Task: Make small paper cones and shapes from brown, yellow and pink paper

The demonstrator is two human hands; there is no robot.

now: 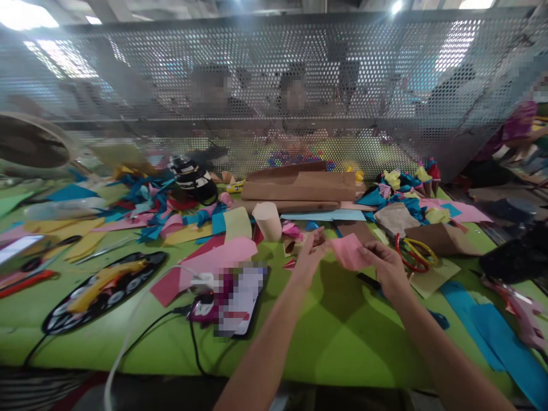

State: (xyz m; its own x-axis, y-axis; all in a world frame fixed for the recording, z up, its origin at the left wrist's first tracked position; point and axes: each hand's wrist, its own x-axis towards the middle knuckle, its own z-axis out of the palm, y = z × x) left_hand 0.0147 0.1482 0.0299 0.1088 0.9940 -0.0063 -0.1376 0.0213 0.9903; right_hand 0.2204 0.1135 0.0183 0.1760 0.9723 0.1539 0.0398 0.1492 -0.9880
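My right hand (387,268) pinches a small piece of pink paper (349,251) by its right edge, holding it just above the green table (334,337). At the paper's left side is my left hand (309,257), its fingers loosely apart. Whether its thumb touches the paper's edge, I cannot tell. Behind the left hand stands a cream paper roll (268,221), with small pink pieces (292,230) beside it. A red loop and a yellow loop (422,252) lie just right of my right hand. Below that hand is a dark, narrow object (368,281), partly covered.
A phone (246,299) with cables lies left of my forearms. Further left is a black oval object (145,265) bearing a yellow piece. Blue paper strips (500,337) and a pink glue gun (520,314) lie right. Brown paper (299,187) lies before a perforated metal screen (265,51).
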